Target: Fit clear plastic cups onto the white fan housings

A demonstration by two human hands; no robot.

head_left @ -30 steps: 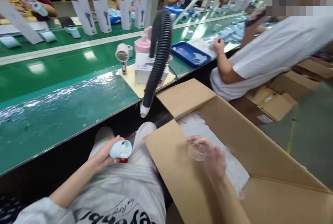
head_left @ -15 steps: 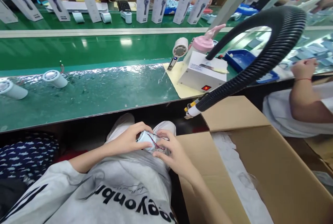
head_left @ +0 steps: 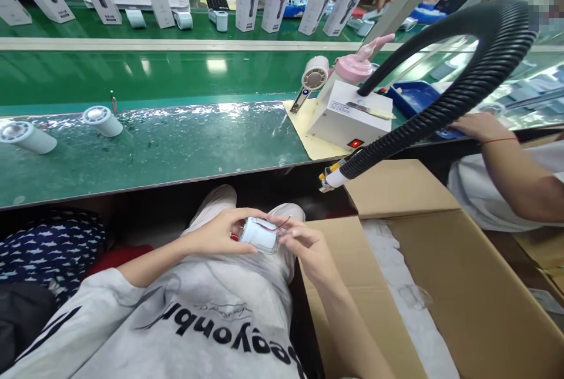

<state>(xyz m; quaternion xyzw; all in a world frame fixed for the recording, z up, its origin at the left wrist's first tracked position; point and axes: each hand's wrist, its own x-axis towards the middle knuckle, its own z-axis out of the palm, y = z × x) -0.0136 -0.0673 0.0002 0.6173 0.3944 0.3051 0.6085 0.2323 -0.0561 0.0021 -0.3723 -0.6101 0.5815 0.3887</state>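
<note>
Over my lap I hold a pale blue, rounded fan housing (head_left: 259, 234). Its right end looks clear, and thin dark red wires (head_left: 279, 226) run across its top and stick up at that end. My left hand (head_left: 220, 231) wraps round the left end, thumb below and fingers above. The fingers of my right hand (head_left: 308, 245) are drawn together at the clear right end, close to the wire tips; exactly what they pinch is partly hidden. On the bench beyond lie two white fan heads, one (head_left: 102, 120) with a short wire standing up behind it.
A black flexible hose (head_left: 440, 108) arches from a white box (head_left: 348, 114) to a nozzle (head_left: 328, 182) right of my hands. An open carton (head_left: 476, 273) stands at my right. Beyond the green conveyor (head_left: 176, 76) are upright fan boxes (head_left: 249, 0) and co-workers. Another person's arm (head_left: 511, 161) reaches in from the right.
My right hand has shifted slightly right and its fingers have drawn together. The housing has turned, so more of its blue side shows. The co-worker's arm at right has lowered toward the blue tray.
</note>
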